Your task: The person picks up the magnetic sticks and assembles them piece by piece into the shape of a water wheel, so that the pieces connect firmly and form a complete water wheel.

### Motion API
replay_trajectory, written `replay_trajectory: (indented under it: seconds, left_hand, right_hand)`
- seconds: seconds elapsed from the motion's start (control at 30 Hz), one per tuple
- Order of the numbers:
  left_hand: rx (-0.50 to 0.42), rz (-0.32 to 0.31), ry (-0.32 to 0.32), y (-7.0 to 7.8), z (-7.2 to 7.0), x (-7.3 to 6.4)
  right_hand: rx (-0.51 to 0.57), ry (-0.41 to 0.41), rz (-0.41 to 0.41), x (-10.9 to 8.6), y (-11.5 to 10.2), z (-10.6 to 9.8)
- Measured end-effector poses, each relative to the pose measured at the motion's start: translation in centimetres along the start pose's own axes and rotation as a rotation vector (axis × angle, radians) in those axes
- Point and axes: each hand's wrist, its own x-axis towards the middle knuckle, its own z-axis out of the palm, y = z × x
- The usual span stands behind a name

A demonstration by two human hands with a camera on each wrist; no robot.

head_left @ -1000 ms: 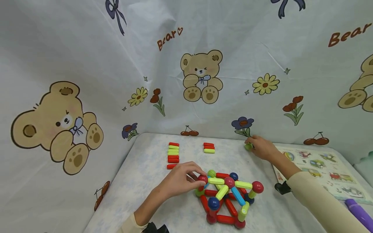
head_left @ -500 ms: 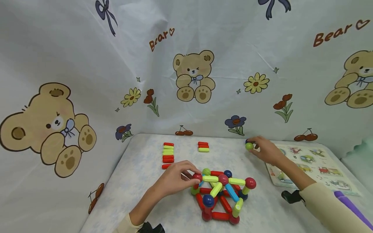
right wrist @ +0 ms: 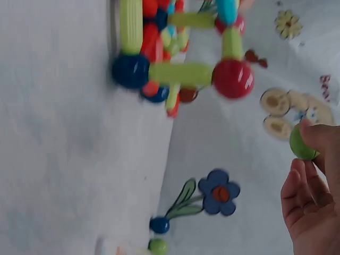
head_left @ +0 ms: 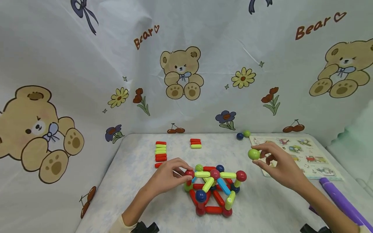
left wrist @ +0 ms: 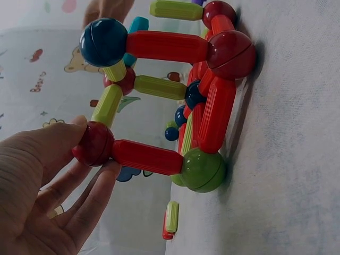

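Note:
A frame of magnetic rods and balls stands in the middle of the table, in red, lime, blue and dark blue. At its left upper corner, the thumb and fingers of my left hand pinch a red ball, which joins a lime rod and a red rod. My right hand is raised right of the frame and pinches a green ball between thumb and fingertips. In the right wrist view that green ball is partly covered by the thumb.
A dark blue ball and another green ball lie at the back edge. Red and lime rods form a column at back left, with a smaller group of rods nearby. A picture board and a purple tube-like object lie right.
My right hand has lifted a green ball from the back of the table and brought it forward. The left hand keeps its pinch on the red ball. The head view has turned right.

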Motion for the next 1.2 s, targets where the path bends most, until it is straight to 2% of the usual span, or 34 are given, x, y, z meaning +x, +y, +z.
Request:
replay_trajectory:
  seconds: [0.13, 0.3, 0.53, 0.73, 0.93, 1.2]
  left_hand:
    - [-0.010, 0.008, 0.002, 0.1, 0.0, 0.0]
    - [-0.017, 0.010, 0.003, 0.1, -0.3, 0.0]
    - [-0.027, 0.010, 0.001, 0.2, -0.4, 0.0]
    - [-0.034, -0.002, -0.009, 0.3, -0.1, 0.0]
    - [-0.032, -0.008, -0.009, 0.4, 0.0, 0.1]
    - [-0.020, -0.009, -0.009, 0.5, -0.1, 0.0]
  right_hand:
    - [0.125, -0.043, -0.002, -2.5, -2.7, 0.2]
    - [0.315, -0.194, -0.025, -4.5, -4.5, 1.5]
    - [0.468, -0.371, 0.090, -5.8, -4.7, 3.9]
    - [0.562, -0.489, 0.175, -6.3, -4.6, 4.9]
    - [0.646, -0.544, 0.233, -6.2, -4.5, 5.4]
    - [0.651, -0.522, 0.251, -6.1, -4.5, 5.9]
